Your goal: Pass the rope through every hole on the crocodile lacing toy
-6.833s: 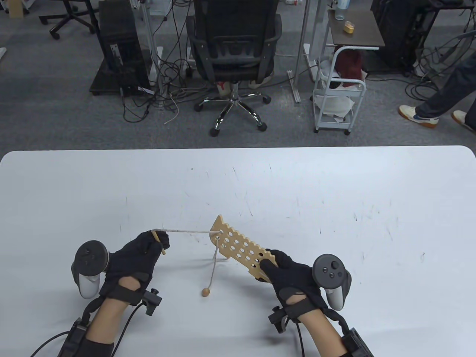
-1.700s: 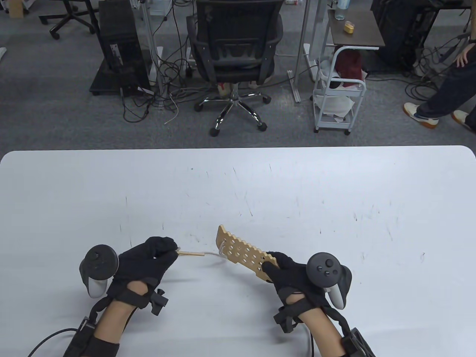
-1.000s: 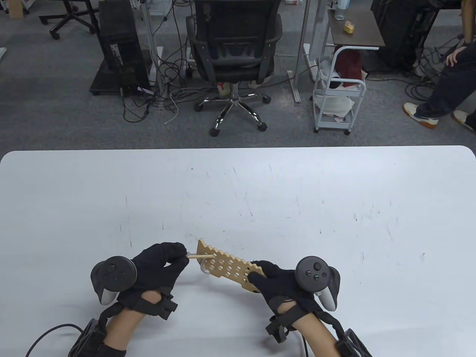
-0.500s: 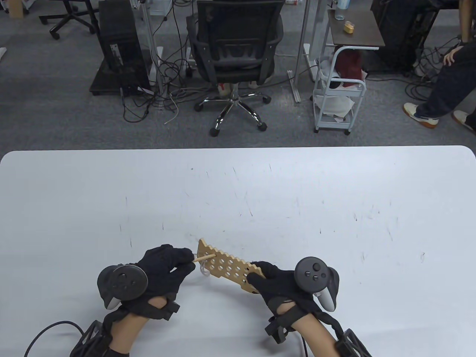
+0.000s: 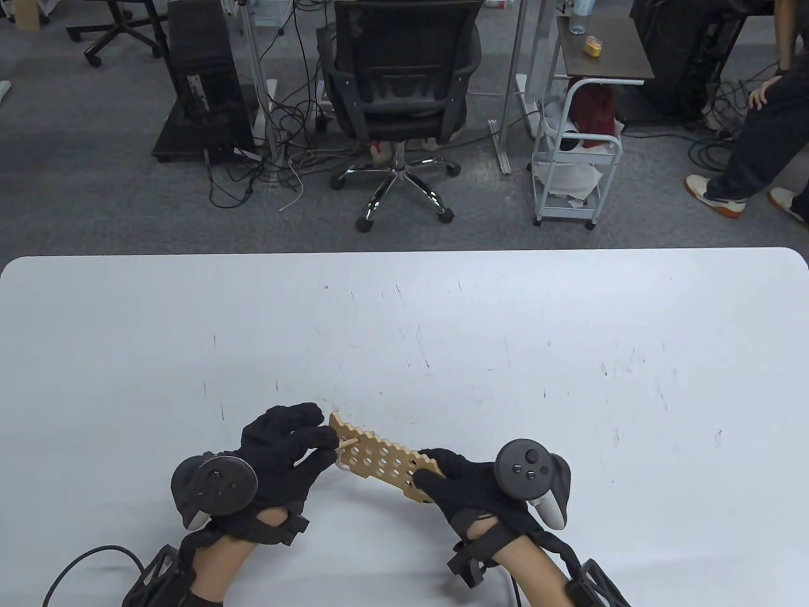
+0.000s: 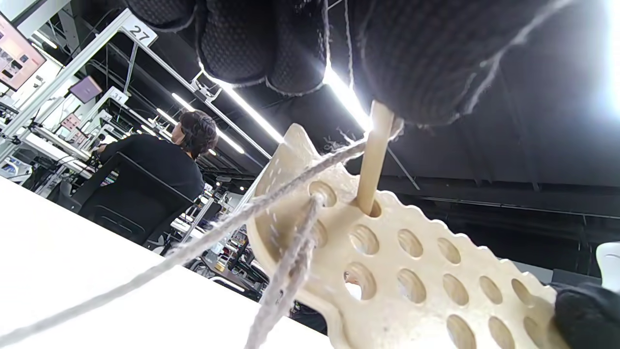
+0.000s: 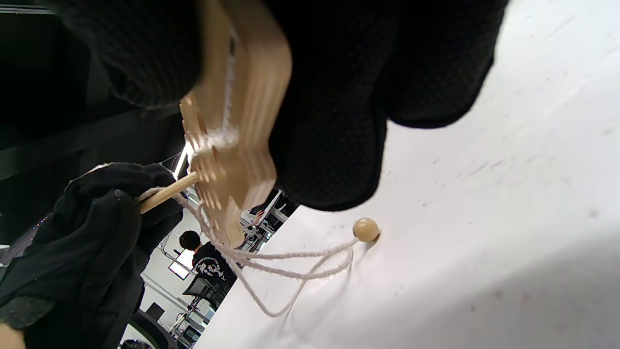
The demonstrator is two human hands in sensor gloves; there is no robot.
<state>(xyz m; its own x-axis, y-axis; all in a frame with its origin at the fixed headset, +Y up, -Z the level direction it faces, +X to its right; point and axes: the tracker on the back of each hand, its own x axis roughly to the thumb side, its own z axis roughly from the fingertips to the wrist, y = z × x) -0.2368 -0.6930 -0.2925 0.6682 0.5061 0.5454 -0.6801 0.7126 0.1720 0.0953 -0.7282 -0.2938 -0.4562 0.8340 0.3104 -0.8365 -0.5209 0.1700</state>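
Note:
The wooden crocodile board (image 5: 381, 454) is held above the table, tilted. My right hand (image 5: 435, 473) grips its right end. My left hand (image 5: 330, 440) pinches the wooden needle (image 5: 345, 444) and its tip sits in a hole near the board's left end. In the left wrist view the needle (image 6: 376, 160) enters a hole in the upper row of the board (image 6: 416, 286), and rope (image 6: 252, 208) runs out of a neighbouring hole. In the right wrist view the rope (image 7: 290, 259) hangs in loops under the board (image 7: 232, 121), down to the bead (image 7: 365, 229) on the table.
The white table (image 5: 505, 329) stretches far and wide beyond the hands. Behind it stand an office chair (image 5: 398, 82) and a small white trolley (image 5: 575, 158). A person's leg (image 5: 752, 158) shows at the far right on the floor.
Both hands and the board have drifted left and nearer the front edge. My left hand has closed in on the board, and the needle now sits deeper in the hole.

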